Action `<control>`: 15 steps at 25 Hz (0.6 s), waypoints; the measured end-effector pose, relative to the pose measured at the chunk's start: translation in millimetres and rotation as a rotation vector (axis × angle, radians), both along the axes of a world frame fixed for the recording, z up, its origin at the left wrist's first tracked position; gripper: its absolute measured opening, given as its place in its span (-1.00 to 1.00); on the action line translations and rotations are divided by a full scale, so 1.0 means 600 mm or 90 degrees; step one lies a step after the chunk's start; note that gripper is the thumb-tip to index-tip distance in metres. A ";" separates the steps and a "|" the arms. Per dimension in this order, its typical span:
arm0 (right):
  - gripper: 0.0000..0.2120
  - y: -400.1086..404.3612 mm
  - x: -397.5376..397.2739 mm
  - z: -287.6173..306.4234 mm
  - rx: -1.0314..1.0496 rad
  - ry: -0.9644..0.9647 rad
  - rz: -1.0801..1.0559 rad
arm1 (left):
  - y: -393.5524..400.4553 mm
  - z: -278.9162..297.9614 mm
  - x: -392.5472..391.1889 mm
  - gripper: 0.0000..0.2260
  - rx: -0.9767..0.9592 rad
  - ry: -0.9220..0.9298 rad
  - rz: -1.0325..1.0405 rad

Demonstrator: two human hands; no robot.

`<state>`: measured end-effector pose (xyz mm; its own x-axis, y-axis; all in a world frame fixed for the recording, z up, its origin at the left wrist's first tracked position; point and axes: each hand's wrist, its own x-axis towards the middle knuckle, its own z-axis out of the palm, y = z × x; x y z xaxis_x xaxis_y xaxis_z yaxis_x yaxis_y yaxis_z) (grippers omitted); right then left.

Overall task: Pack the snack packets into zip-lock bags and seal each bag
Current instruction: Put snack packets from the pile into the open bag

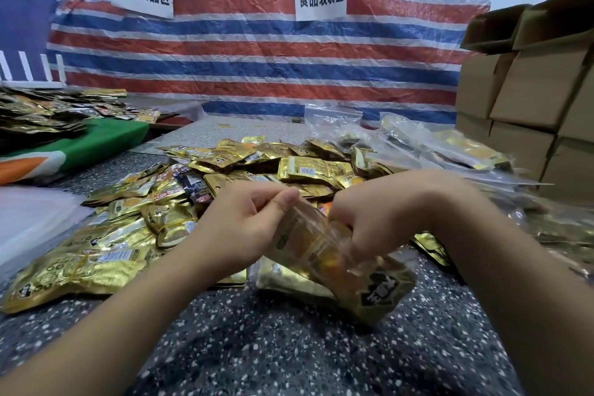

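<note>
Both hands work the mouth of the clear plastic zip-lock bag [334, 254] of gold foil packets near the desk's [257, 347] front edge: left hand [247, 225] pinching, right hand [379, 215] gripping; sealing looks next, needing a firm press along the strip.

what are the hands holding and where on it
Both the left hand and right hand pinch the top edge of a zip-lock bag filled with gold packets.

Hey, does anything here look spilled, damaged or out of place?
Nothing stands out. Loose packets lie heaped on the table, and both hands, left and right, grip a filled bag.
</note>
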<state>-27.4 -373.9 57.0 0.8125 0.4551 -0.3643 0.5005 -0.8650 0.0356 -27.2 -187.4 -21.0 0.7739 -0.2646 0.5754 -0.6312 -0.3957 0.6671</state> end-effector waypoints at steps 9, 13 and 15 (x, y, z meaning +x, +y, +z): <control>-0.88 0.001 0.010 -0.012 0.163 -0.149 0.127 | -0.015 -0.002 -0.002 -0.68 -0.179 0.082 0.053; -0.86 0.004 0.014 -0.017 0.171 -0.095 0.096 | -0.023 -0.014 0.000 -0.71 -0.188 0.091 0.064; -0.81 0.006 0.015 -0.021 0.173 -0.106 0.099 | -0.028 -0.021 0.001 -0.70 -0.199 0.093 0.072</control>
